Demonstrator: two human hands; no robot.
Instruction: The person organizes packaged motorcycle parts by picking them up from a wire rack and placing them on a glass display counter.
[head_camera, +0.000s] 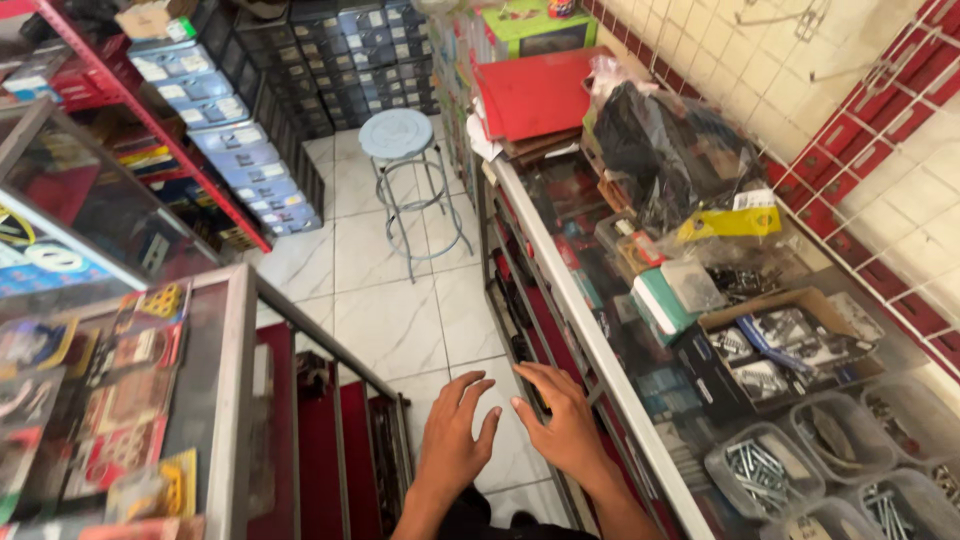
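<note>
My left hand (455, 435) hovers over the white tiled floor, fingers spread, holding nothing. My right hand (562, 420) reaches toward the front of the glass display counter (590, 330) on the right, its fingers apart and touching or very near a shelf edge with dark items; I cannot tell whether it grips anything. Both forearms come in from the bottom edge.
A round grey stool (398, 135) stands in the aisle ahead. Clear tubs of screws (765, 470), a cardboard box of packets (790, 345) and a black plastic bag (670, 150) sit on the counter. A second glass case (235, 400) is at left. Shelves of boxes (230, 150) line the back.
</note>
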